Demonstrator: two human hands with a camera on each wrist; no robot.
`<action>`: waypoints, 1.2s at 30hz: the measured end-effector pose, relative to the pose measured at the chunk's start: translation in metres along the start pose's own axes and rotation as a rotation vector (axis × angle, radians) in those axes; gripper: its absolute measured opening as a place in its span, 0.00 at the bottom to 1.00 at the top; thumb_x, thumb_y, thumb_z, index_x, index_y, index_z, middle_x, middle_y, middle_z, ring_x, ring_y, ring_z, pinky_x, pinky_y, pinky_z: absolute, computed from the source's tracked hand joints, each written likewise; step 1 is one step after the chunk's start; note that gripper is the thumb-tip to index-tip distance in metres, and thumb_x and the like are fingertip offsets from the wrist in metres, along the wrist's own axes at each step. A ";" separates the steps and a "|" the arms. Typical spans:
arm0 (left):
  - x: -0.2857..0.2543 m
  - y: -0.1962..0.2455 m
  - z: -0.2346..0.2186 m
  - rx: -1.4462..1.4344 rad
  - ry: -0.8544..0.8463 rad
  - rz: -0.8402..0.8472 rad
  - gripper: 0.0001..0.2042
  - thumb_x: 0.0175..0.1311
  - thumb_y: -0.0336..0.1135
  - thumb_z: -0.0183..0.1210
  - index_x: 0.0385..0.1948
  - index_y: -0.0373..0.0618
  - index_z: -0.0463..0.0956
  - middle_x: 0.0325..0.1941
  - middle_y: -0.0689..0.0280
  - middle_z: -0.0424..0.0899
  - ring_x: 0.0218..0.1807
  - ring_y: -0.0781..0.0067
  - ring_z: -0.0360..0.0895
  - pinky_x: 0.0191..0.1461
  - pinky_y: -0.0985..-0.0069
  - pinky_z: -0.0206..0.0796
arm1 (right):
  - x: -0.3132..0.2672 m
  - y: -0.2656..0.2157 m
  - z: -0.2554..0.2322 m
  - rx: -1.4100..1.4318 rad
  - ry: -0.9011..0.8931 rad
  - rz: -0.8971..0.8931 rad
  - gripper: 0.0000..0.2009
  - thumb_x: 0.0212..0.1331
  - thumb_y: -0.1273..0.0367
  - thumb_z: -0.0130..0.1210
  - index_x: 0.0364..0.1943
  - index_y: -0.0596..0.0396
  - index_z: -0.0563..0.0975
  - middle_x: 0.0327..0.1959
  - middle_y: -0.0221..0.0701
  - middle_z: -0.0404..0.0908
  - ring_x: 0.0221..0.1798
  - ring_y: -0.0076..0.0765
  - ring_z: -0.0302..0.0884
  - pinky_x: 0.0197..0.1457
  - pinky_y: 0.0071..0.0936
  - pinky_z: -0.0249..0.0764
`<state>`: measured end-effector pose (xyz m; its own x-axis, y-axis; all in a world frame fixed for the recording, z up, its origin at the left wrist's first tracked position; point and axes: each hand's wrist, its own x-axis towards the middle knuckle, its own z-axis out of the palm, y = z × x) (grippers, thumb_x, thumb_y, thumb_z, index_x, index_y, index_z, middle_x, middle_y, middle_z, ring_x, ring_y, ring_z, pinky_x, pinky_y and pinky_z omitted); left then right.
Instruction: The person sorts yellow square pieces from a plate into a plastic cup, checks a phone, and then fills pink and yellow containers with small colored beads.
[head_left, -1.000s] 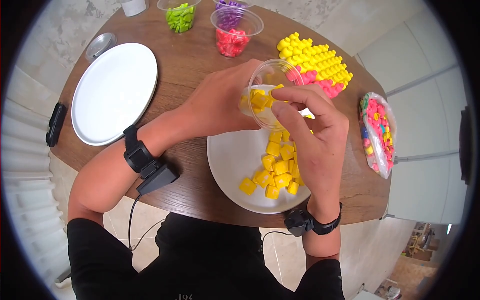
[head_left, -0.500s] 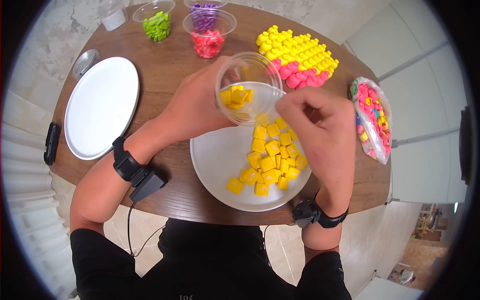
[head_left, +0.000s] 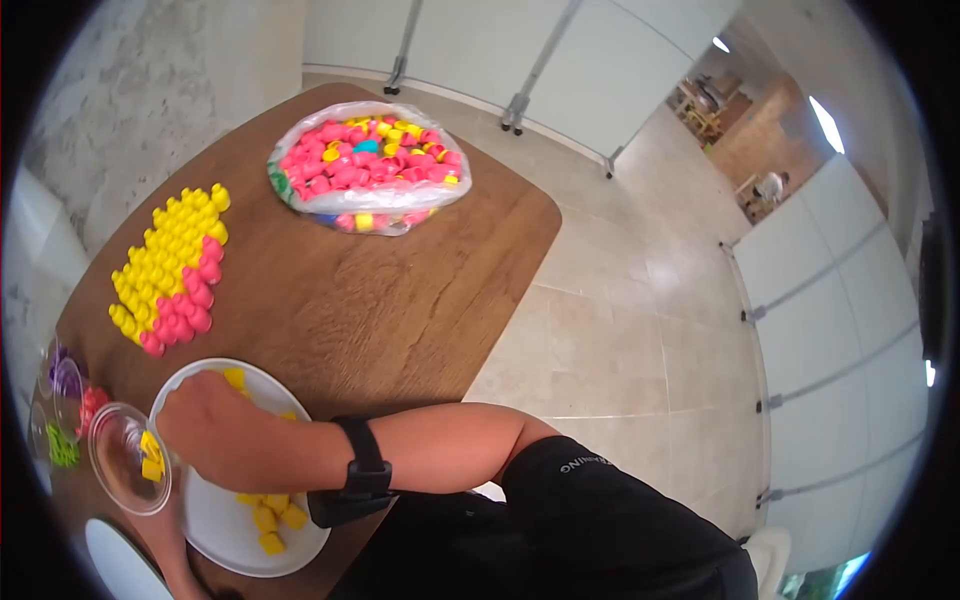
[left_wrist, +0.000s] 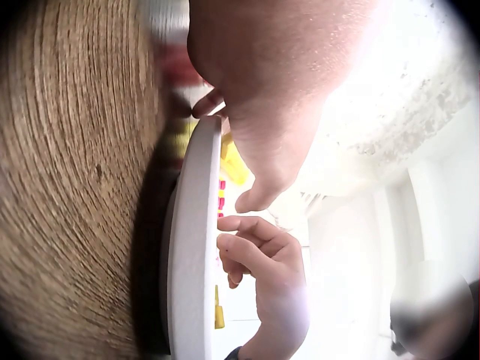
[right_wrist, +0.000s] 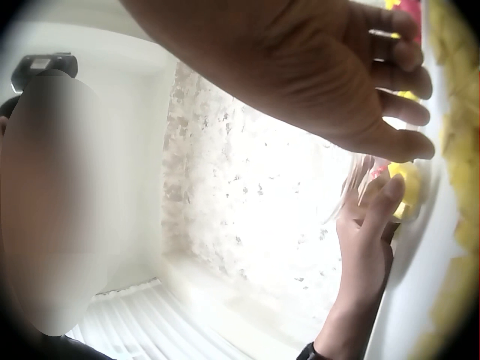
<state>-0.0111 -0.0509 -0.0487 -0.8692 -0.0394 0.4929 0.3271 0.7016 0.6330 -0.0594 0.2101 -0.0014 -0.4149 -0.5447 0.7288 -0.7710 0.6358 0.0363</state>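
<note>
In the right wrist view my left hand grips a clear plastic cup, with the thumb along its side. Small square yellow pieces lie inside the cup. My right hand is over the white plate, beside the cup, and hides part of the plate. Its fingers are loosely bent and spread in the right wrist view, and nothing shows between them. More yellow square pieces are scattered on the plate.
Beyond the plate stands a block of yellow and pink bottle-shaped pieces. A plastic bag of pink and yellow pieces lies at the table's far end. Cups with red, purple and green pieces and a second white plate are at the left.
The head view has swung to the right. My right hand has left the cup's rim, where its fingers were, and is now over the plate. The left hand still holds the cup.
</note>
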 end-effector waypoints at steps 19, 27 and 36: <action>0.000 0.010 0.007 -0.122 0.045 -0.139 0.46 0.46 0.18 0.72 0.74 0.43 0.63 0.73 0.59 0.71 0.74 0.59 0.70 0.77 0.62 0.64 | -0.006 -0.003 0.017 0.223 0.074 0.042 0.05 0.53 0.72 0.55 0.34 0.54 0.73 0.32 0.37 0.68 0.37 0.42 0.68 0.46 0.40 0.62; 0.018 0.071 0.007 -0.063 0.094 -0.041 0.39 0.44 0.29 0.80 0.63 0.42 0.73 0.56 0.61 0.83 0.56 0.66 0.82 0.61 0.69 0.73 | 0.018 0.016 -0.006 0.358 -0.385 0.105 0.07 0.58 0.68 0.57 0.27 0.57 0.78 0.26 0.46 0.81 0.33 0.58 0.82 0.39 0.51 0.77; 0.014 0.070 0.000 -0.104 0.075 -0.109 0.41 0.43 0.36 0.82 0.64 0.43 0.71 0.53 0.58 0.85 0.52 0.61 0.85 0.57 0.67 0.78 | 0.049 0.011 -0.020 0.300 -0.602 0.244 0.11 0.62 0.67 0.58 0.27 0.58 0.85 0.26 0.45 0.84 0.33 0.56 0.85 0.39 0.48 0.80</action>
<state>-0.0007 -0.0022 0.0022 -0.8730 -0.1669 0.4583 0.2721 0.6133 0.7415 -0.0784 0.2013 0.0487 -0.7202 -0.6685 0.1855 -0.6862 0.6471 -0.3322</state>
